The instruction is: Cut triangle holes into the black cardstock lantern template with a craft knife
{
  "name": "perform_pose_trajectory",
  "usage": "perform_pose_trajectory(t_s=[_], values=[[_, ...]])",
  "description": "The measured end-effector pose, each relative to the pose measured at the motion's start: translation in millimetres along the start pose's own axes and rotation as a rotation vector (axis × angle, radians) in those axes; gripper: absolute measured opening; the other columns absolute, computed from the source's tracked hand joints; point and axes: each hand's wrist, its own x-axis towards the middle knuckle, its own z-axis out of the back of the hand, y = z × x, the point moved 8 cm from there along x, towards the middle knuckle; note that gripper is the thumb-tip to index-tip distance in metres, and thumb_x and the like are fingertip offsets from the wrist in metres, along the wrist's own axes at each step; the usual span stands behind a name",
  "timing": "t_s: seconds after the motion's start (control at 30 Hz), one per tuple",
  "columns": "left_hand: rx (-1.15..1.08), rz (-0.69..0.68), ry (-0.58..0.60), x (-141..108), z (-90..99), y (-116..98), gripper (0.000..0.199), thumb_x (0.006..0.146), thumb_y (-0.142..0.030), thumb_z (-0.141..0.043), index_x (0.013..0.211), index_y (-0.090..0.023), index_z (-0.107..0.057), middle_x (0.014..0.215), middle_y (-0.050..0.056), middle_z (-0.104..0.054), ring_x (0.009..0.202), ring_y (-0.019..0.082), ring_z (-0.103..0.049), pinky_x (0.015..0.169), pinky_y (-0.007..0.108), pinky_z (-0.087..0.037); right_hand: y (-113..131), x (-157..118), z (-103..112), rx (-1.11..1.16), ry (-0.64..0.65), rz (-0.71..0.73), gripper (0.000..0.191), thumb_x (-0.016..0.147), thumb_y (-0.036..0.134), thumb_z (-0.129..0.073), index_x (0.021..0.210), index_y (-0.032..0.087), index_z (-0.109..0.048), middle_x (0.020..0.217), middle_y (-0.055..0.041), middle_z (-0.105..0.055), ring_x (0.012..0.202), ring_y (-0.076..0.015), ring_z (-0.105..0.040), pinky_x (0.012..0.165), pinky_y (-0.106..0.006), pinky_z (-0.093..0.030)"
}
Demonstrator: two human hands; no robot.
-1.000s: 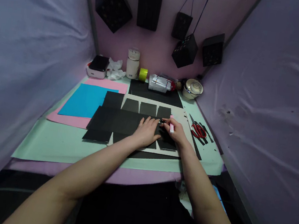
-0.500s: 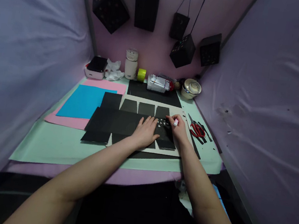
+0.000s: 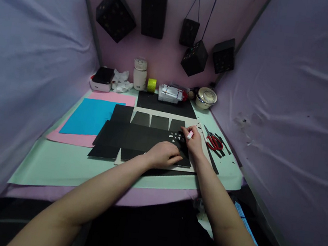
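A black card sheet [image 3: 128, 135] with slotted flaps lies on a white board [image 3: 118, 161]. Small light cutouts [image 3: 176, 137] form a cluster near its right end. My right hand [image 3: 193, 140] is closed around a pink-and-white craft knife [image 3: 190, 135], beside those cutouts; the blade end is hidden. My left hand [image 3: 164, 154] is curled over the card's lower right part, thumb and fingers drawn together. Whatever may be between those fingers cannot be made out.
Red-handled scissors [image 3: 214, 142] lie on black scraps at right. Blue paper [image 3: 90, 116] and pink paper [image 3: 72, 138] are at left. Along the back stand a white bottle [image 3: 140, 77], yellow tape [image 3: 151, 85] and a lidded bowl [image 3: 206, 98]. Black boxes [image 3: 194, 58] hang above.
My left hand has gone from lying flat with fingers spread on the card to curled, and has drawn back toward me. My right hand stays by the cutouts with the knife. The view has shifted slightly.
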Motion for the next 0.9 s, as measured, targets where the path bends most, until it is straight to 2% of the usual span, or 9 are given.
perform_pose_trajectory(t_s=[0.17,0.27,0.33,0.4,0.47,0.57,0.73,0.8,0.9], values=[[0.087,-0.044,-0.049,0.7,-0.6,0.0,0.017,0.092,-0.020,-0.053,0.089,-0.016,-0.069,0.104,0.008,-0.070,0.096,0.019,-0.065,0.088,0.030,-0.047,12.4,-3.2,23.7,0.125,-0.210,0.044,0.030,0.087,0.049,-0.055,0.074,0.023,-0.050,0.077,-0.0009,-0.067,0.079,-0.0179,-0.063,0.080,-0.033,-0.045],[0.108,-0.050,-0.009,0.7,-5.8,-1.3,0.019,0.092,-0.024,-0.056,0.082,-0.015,-0.070,0.104,0.008,-0.071,0.094,0.020,-0.066,0.088,0.031,-0.048,10.8,-2.3,22.2,0.278,-0.163,0.001,0.031,0.089,0.054,-0.051,0.090,0.024,-0.054,0.075,-0.0002,-0.068,0.064,-0.0152,-0.061,0.067,-0.030,-0.046],[0.107,-0.055,0.040,0.3,-9.5,-2.4,0.024,0.093,-0.029,-0.055,0.080,-0.015,-0.070,0.096,0.008,-0.071,0.091,0.020,-0.066,0.088,0.032,-0.048,5.9,-0.6,15.0,0.375,-0.086,-0.058,0.039,0.089,0.061,-0.047,0.104,0.025,-0.055,0.076,-0.0004,-0.069,0.051,-0.0121,-0.055,0.054,-0.027,-0.041],[0.093,-0.066,0.081,-0.4,-12.0,-3.6,0.024,0.094,-0.030,-0.053,0.086,-0.016,-0.071,0.095,0.007,-0.071,0.091,0.020,-0.066,0.087,0.031,-0.049,0.7,0.8,7.9,0.432,-0.022,-0.111,0.047,0.087,0.066,-0.044,0.108,0.025,-0.058,0.078,-0.0012,-0.069,0.047,-0.0100,-0.050,0.049,-0.025,-0.037],[0.080,-0.076,0.105,-1.3,-13.3,-4.6,0.023,0.093,-0.031,-0.054,0.094,-0.016,-0.071,0.104,0.008,-0.070,0.096,0.020,-0.065,0.088,0.030,-0.049,-5.5,1.8,3.8,0.471,0.007,-0.167,0.047,0.084,0.066,-0.049,0.103,0.025,-0.063,0.080,-0.0016,-0.069,0.051,-0.0099,-0.053,0.051,-0.025,-0.039],[0.087,-0.083,0.124,-2.3,-15.2,-4.9,0.027,0.091,-0.033,-0.058,0.107,-0.015,-0.069,0.118,0.010,-0.066,0.107,0.023,-0.062,0.094,0.033,-0.048,-12.8,4.0,7.5,0.464,-0.030,-0.199,0.035,0.076,0.054,-0.067,0.093,0.024,-0.068,0.079,0.0002,-0.066,0.061,-0.0102,-0.055,0.056,-0.024,-0.042],[0.127,-0.072,0.140,-2.7,-17.3,-3.5,0.032,0.090,-0.035,-0.059,0.114,-0.014,-0.067,0.124,0.013,-0.063,0.114,0.026,-0.059,0.099,0.037,-0.046,-29.5,7.8,22.1,0.581,-0.211,-0.290,0.022,0.067,0.039,-0.075,0.072,0.022,-0.064,0.055,0.0067,-0.047,0.049,-0.0070,-0.038,0.046,-0.022,-0.029],[0.136,-0.072,0.147,-2.7,-17.6,-3.4,0.032,0.090,-0.035,-0.059,0.114,-0.014,-0.067,0.124,0.012,-0.063,0.114,0.026,-0.059,0.100,0.037,-0.046,-32.9,8.2,22.0,0.631,-0.221,-0.326,0.022,0.065,0.038,-0.076,0.073,0.022,-0.062,0.054,0.0072,-0.045,0.048,-0.0069,-0.035,0.045,-0.022,-0.027],[0.146,-0.072,0.149,-2.6,-17.9,-2.8,0.032,0.091,-0.036,-0.059,0.114,-0.014,-0.067,0.124,0.012,-0.063,0.115,0.025,-0.059,0.100,0.037,-0.046,-31.8,7.7,18.9,0.611,-0.175,-0.328,0.025,0.065,0.037,-0.076,0.082,0.023,-0.065,0.063,0.0052,-0.054,0.053,-0.0081,-0.043,0.047,-0.022,-0.032]])
